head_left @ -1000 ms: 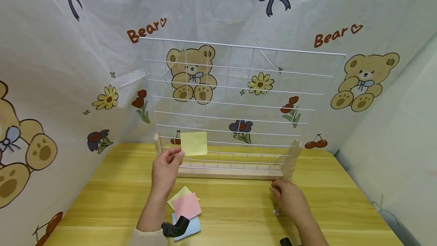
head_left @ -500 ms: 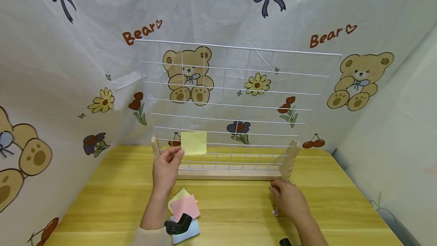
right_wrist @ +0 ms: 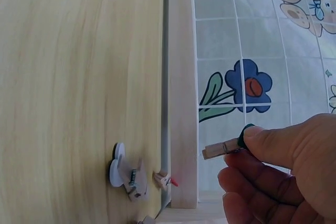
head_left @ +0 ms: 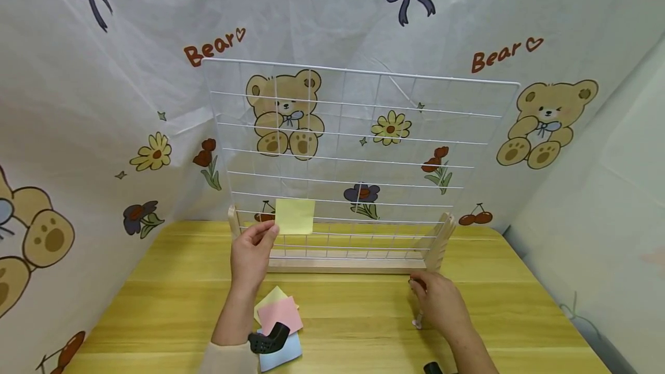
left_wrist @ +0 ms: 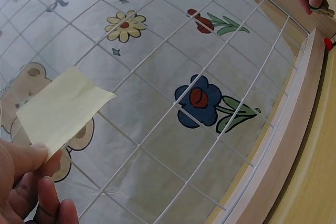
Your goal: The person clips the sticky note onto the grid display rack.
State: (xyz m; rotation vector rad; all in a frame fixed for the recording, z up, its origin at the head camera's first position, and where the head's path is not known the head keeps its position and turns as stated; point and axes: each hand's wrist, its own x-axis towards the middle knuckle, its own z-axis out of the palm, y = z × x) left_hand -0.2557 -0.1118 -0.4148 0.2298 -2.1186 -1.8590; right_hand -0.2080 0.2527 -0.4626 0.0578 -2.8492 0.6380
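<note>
My left hand [head_left: 250, 255] pinches a yellow sticky note [head_left: 295, 216] by its lower left corner, between thumb and fingers. In the head view the note overlaps the lower left part of a white wire grid [head_left: 343, 130], which stands upright on a wooden base [head_left: 348, 264]. Over by the base's right end, my right hand [head_left: 441, 302] holds a small wooden clothespin [right_wrist: 220, 149] between thumb and forefinger. A dark green piece on the clothespin shows beside the thumb. Lying on the table are a clothespin with a white decoration [right_wrist: 128, 174] and one with a red tip [right_wrist: 165, 180].
Left of centre, a yellow note [head_left: 275, 294], a pink note [head_left: 281, 315] and a blue note [head_left: 283, 354] overlap on the wooden table [head_left: 358, 328]. A white cloth [head_left: 343, 10] printed with bears hangs behind the grid.
The head view has shifted slightly. Both hands stay nearly still, the left with the sticky note and the right with the clothespin.
</note>
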